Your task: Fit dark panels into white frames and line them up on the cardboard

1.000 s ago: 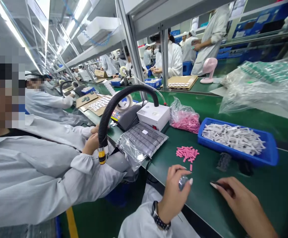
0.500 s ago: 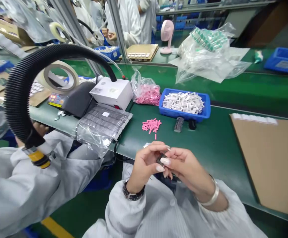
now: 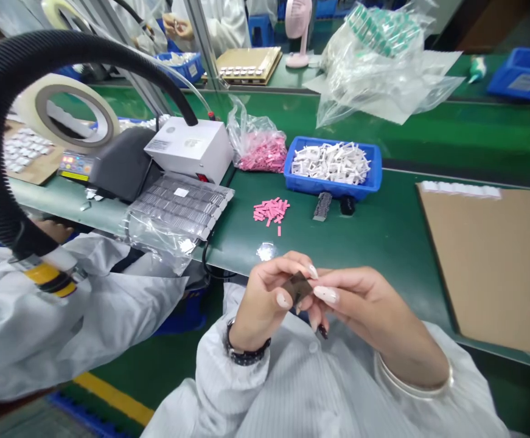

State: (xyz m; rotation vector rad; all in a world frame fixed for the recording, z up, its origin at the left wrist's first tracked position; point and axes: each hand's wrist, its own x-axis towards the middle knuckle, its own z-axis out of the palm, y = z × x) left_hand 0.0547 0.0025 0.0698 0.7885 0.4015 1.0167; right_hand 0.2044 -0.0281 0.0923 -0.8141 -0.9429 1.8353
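Between both hands, in front of my chest, is a small dark, flat, square piece (image 3: pixel 298 288); its exact kind does not show. My left hand (image 3: pixel 267 295) pinches it by its edges between thumb and fingers. The thumb and fingertips of my right hand (image 3: pixel 353 298) close on its right corner. Beyond the hands on the green bench lie a pile of pink strips (image 3: pixel 271 210) and a single pink strip (image 3: pixel 279 231). A small clear, shiny piece (image 3: pixel 266 251) rests near the bench edge.
A blue bin (image 3: pixel 333 190) holds white plastic parts, with a grey ribbed strip (image 3: pixel 322 206) and a black piece (image 3: pixel 347 205) before it. Left stand a bag of pink strips (image 3: pixel 263 149), a white box (image 3: pixel 191 146) and a black hose (image 3: pixel 86 45). A cardboard sheet (image 3: pixel 497 261) lies right. A co-worker's sleeve (image 3: pixel 123 304) is close left.
The dark square piece has turned and now shows its flat face between my fingers. My right forearm has shifted right and lower. The view has tilted down, so the bench things appear higher.
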